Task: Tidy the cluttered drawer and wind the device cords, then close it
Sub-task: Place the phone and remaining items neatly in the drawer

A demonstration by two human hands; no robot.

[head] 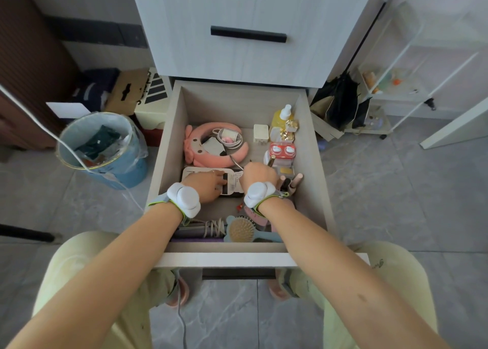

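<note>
The wooden drawer (169, 147) is pulled fully open below me. My left hand (207, 186) rests with its fingers on a flat white and black card pack (233, 183) in the drawer's middle. Beside it, my right hand (260, 175) is curled around several thin items, with a gold-tipped stick (271, 161) and a thin metal piece (235, 162) poking out. At the back lies a pink plush ring (192, 147) with a wound white charger cord (228, 137) inside it. A white plug (261, 134) stands near it.
Bottles and a red-white case (282, 150) line the drawer's right side. A round hairbrush (241, 229) and a styling tool with wound cord (208, 228) lie at the front. A blue bin (105, 147) stands left, a folded black umbrella (340, 97) right.
</note>
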